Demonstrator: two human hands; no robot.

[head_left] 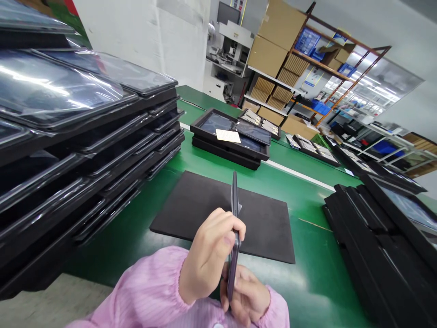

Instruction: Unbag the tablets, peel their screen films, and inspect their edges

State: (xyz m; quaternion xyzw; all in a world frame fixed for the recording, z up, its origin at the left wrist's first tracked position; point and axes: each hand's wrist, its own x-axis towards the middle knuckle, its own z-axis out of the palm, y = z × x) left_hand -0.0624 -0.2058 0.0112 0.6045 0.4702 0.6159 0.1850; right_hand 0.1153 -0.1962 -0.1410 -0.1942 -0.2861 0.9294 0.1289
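A thin dark tablet [234,196] is held on edge above the black mat [191,205], so I see mostly its narrow side. My left hand [213,250] grips the tablet around its middle, fingers curled over the edge. Lower down, my right hand [247,294] holds the end nearest my body, with the thumb on the right side and fingertips reaching underneath. The tablet's two broad faces are almost wholly hidden at this angle. A small grey flap or tab shows at its right side.
Tall stacks of black trays [112,175] with film-covered screens rise on the left. More black trays [382,228] stand at the right. Behind the mat, another tray pile [227,152] carries screens and a cream paper slip [228,135]. The green table [307,282] lies beneath.
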